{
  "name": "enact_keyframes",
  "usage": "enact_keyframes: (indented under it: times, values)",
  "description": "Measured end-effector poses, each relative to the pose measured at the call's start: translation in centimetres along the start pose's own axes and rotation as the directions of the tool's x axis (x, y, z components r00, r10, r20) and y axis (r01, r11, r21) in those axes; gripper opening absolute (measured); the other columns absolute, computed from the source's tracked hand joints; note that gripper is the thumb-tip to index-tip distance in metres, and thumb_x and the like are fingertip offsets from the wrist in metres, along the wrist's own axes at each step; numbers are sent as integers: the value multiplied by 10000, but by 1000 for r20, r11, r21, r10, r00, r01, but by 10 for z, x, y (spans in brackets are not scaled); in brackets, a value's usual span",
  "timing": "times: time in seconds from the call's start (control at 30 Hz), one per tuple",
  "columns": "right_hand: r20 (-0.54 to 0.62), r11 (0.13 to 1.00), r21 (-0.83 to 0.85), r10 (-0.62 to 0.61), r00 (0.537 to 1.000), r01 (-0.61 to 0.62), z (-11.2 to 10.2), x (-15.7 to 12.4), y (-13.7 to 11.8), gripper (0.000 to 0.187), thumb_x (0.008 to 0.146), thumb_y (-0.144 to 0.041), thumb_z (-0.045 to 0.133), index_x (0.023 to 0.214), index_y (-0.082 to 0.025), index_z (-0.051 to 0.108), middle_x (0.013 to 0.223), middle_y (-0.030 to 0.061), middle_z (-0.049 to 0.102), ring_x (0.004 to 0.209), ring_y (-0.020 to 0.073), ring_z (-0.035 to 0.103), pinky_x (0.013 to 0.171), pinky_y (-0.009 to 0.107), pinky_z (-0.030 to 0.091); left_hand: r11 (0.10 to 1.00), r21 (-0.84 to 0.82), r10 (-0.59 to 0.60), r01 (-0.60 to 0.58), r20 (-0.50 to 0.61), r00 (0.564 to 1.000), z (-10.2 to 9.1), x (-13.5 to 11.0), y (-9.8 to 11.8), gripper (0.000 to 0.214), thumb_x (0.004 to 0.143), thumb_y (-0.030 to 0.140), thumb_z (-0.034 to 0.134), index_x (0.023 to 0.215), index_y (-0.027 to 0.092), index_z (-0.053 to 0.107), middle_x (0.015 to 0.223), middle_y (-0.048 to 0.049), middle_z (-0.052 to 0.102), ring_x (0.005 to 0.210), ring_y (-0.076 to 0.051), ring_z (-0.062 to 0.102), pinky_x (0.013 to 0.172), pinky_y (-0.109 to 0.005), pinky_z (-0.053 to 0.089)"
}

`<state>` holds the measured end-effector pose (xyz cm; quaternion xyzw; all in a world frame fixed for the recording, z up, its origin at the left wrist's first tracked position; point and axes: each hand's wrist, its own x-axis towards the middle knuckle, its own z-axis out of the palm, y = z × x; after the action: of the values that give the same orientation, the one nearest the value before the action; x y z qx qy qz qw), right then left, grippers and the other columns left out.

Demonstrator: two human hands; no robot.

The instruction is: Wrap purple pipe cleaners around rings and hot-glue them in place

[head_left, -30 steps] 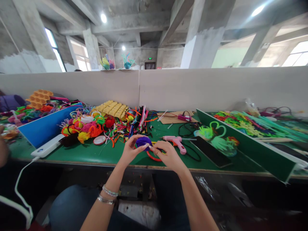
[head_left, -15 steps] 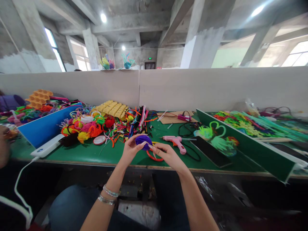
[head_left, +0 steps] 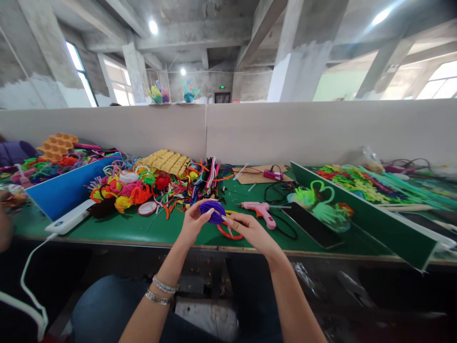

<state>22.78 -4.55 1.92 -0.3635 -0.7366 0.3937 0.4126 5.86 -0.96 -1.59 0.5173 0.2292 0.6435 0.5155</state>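
A round purple coil, which looks wound from pipe cleaners, is held just above the front of the green table. My left hand grips it from the left, thumb across its near face and fingers behind. At its right edge, the thumb and fingertips of my right hand are pinched together on the coil's rim. Behind and below the right fingers lie red-handled scissors, partly covered. A pink glue gun rests on the table to the right of my hands.
Several colourful pipe-cleaner pieces are heaped at the left, by a yellow egg tray. A black phone and a green swan figure stand right. Blue and green boards flank the place. A co-worker's arm shows far left.
The purple coil has turned slightly in my fingers, its face now tilted more sideways. My right fingertips have shifted a little along its edge. Everything else stays put.
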Motion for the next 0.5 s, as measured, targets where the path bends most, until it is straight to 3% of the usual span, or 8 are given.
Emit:
enact_keyframes:
  times: [0.5]
  values:
    - [25, 995, -95, 38, 999, -35, 0, 0, 2, 401, 828, -500, 472, 654, -146, 544, 620, -24, 399, 597, 89, 357, 554, 222, 289, 983, -134, -123, 123, 2, 992, 4, -1, 2, 319, 667, 375, 696, 905, 163, 680, 900, -58, 708, 824, -169, 651, 738, -250, 495]
